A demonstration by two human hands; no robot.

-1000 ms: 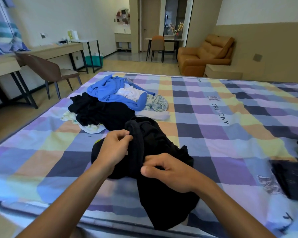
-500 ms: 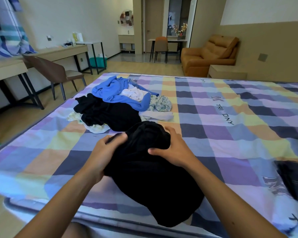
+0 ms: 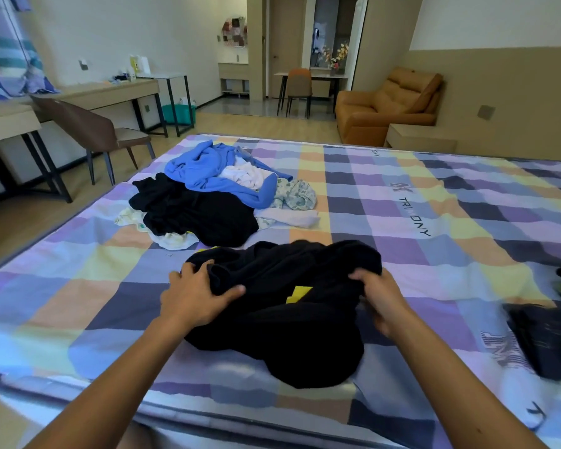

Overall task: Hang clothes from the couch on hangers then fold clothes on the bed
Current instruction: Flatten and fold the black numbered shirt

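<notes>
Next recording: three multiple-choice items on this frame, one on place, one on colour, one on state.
1. Where does the blue garment lie? A) on the clothes pile on the bed B) on the couch C) on the chair
2. The patch showing on the black garment is: A) red B) yellow C) white
3. The left hand and right hand are: A) flat on the sheet B) gripping the black garment C) holding a hanger
Answers: 1 A, it drapes over the clothes pile; 2 B, yellow shows between the hands; 3 B, both clutch its bunched edge.

black garment (image 3: 289,335): bunched, near bed (image 3: 434,260) edge | clothes pile (image 3: 208,209): heaped beyond
</notes>
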